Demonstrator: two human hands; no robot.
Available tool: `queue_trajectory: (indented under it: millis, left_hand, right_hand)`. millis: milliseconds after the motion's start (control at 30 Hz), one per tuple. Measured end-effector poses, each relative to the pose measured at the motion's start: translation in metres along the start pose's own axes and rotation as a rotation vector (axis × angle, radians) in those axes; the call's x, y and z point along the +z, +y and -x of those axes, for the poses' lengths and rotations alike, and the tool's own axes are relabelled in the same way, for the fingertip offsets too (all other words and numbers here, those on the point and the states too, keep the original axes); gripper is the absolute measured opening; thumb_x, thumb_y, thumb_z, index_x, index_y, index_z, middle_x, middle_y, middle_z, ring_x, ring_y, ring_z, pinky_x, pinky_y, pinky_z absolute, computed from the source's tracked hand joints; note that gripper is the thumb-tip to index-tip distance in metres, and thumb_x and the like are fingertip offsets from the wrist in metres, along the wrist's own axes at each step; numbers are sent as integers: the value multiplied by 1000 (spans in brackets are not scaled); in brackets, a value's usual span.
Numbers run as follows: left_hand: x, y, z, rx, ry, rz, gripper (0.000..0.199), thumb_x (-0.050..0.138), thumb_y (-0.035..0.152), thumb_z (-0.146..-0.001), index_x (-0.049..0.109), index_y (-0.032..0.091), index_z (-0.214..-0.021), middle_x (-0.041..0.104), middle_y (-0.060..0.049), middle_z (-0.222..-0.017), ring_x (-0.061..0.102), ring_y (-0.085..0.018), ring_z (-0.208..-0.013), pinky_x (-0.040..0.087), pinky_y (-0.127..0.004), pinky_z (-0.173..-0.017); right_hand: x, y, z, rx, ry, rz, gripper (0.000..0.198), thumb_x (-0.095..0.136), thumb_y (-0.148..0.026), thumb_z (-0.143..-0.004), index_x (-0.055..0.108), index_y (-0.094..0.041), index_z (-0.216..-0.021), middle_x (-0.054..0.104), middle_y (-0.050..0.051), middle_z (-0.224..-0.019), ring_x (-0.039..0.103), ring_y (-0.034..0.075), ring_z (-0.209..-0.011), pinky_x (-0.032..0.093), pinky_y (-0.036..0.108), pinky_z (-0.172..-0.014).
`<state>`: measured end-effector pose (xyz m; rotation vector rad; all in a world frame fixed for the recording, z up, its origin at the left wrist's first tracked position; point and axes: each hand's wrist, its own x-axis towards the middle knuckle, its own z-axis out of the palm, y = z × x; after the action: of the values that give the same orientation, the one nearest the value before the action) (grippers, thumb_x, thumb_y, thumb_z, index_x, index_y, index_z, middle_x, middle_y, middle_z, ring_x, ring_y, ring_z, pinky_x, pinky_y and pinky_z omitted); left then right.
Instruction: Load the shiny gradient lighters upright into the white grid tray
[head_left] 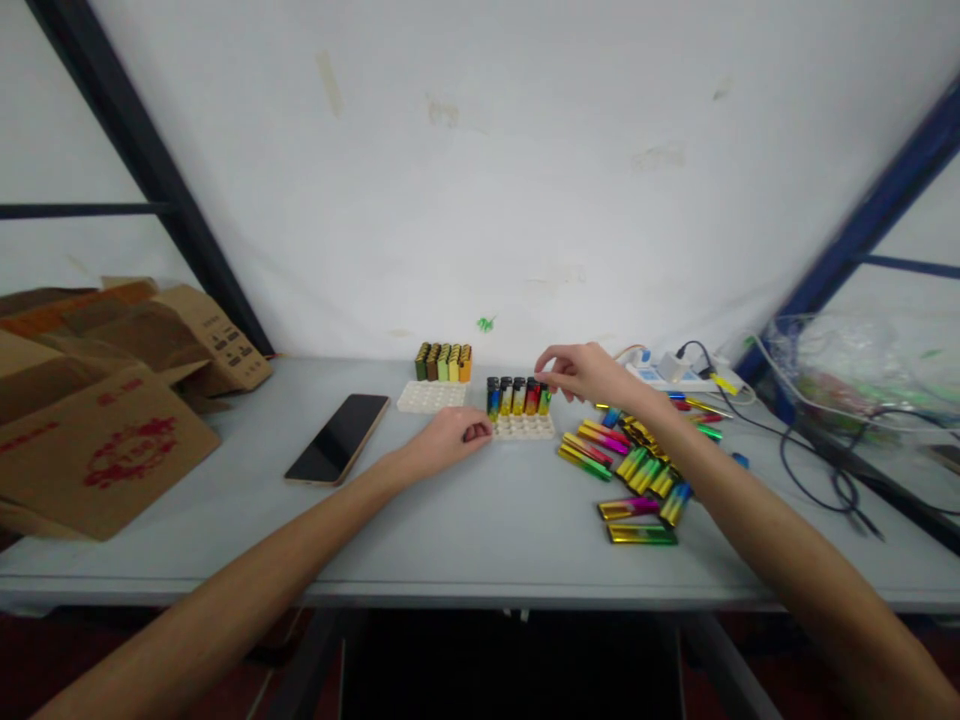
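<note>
My left hand (452,437) has its fingers curled at the left edge of a white holed tray (525,430), apparently steadying it. Along the tray's back holes stands a row of upright lighters (518,396) with black tops and shiny coloured bodies. At the right end of that row, my right hand (581,373) has thumb and fingertips closed at the top of a yellow-green lighter (545,398). Loose metallic lighters (637,470) in gold, green, pink and blue lie in a pile below my right forearm, which covers part of them.
A second white holed tray (431,397) lies behind my left hand, before a block of upright lighters (444,362). A phone (337,440) rests on the grey table (450,540). Cardboard boxes (105,440) stand left; a power strip (667,375), cables (825,465) and a plastic bag (862,370) lie right.
</note>
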<state>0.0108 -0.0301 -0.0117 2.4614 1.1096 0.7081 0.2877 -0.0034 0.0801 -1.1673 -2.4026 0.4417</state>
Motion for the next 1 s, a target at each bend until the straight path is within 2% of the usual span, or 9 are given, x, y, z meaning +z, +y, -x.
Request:
queue_trajectory:
  millis: [167, 233, 400, 500, 633, 767, 833, 900, 1000]
  left_hand:
    - [-1, 1, 0, -20, -13, 40, 10, 61, 16, -87, 71, 15, -86, 66, -1, -76, 57, -12, -66, 44, -22, -65]
    - [-1, 0, 0, -20, -17, 52, 10, 61, 17, -87, 71, 16, -87, 66, -1, -76, 56, -12, -66, 44, -22, -65]
    - [-1, -1, 0, -13, -19, 54, 11, 60, 16, -87, 71, 16, -87, 65, 0, -76, 56, -12, -65, 44, -23, -65]
    - [-1, -1, -1, -9, -18, 47, 11, 60, 16, -87, 71, 16, -87, 66, -1, -76, 56, -12, -66, 44, -23, -65]
    - [-2, 0, 0, -11, -27, 45, 11, 60, 18, -88, 70, 15, -87, 66, -1, -76, 56, -12, -65, 44, -23, -64]
    - [-1, -1, 0, -16, -29, 41, 11, 60, 17, -87, 70, 15, -87, 65, -1, -76, 55, -13, -65, 43, -23, -64]
    - [0, -3, 0, -15, -32, 40, 11, 59, 18, -87, 71, 16, -88, 65, -1, -76, 55, -13, -65, 43, -23, -64]
    - [0, -4, 0, -7, -32, 43, 11, 59, 18, -87, 71, 16, -88, 65, -1, -76, 55, -13, -65, 43, -23, -64]
    - [1, -5, -1, -7, -29, 40, 11, 59, 19, -87, 70, 16, -87, 64, -1, -76, 55, -13, -65, 43, -23, -64]
  right_hand:
    - [-3, 51, 42, 66, -135, -2, 42, 64, -57, -87, 73, -16, -96, 77, 9, -90, 69, 21, -79, 50, 30, -71]
    - [2, 60, 53, 93, -214, 38, 47, 69, -62, -82, 74, -17, -97, 76, 9, -91, 68, 22, -81, 49, 31, -72]
    - [14, 52, 57, 119, -296, 142, 48, 73, -64, -79, 75, -18, -94, 74, 9, -90, 66, 23, -79, 45, 31, -71]
    - [23, 45, 53, 42, -306, 187, 40, 69, -58, -85, 75, -18, -88, 72, 10, -89, 64, 23, -78, 45, 31, -72]
    - [29, 46, 53, -72, -217, 175, 38, 58, -53, -95, 71, -18, -93, 68, 10, -94, 62, 22, -81, 46, 32, -77]
    - [26, 42, 55, 12, -65, -116, 40, 44, -56, -102, 59, -19, -102, 68, 7, -92, 63, 20, -83, 49, 34, -79]
    - [24, 35, 56, 50, -38, -333, 40, 41, -59, -102, 53, -21, -106, 67, 4, -85, 63, 18, -76, 50, 32, -73]
    - [23, 28, 55, 76, -20, -498, 42, 44, -62, -100, 53, -21, -109, 61, -2, -71, 56, 14, -61, 46, 27, -60]
    - [25, 19, 52, 119, 84, -507, 48, 53, -65, -94, 63, -19, -102, 47, -6, -59, 40, 10, -49, 32, 24, -47]
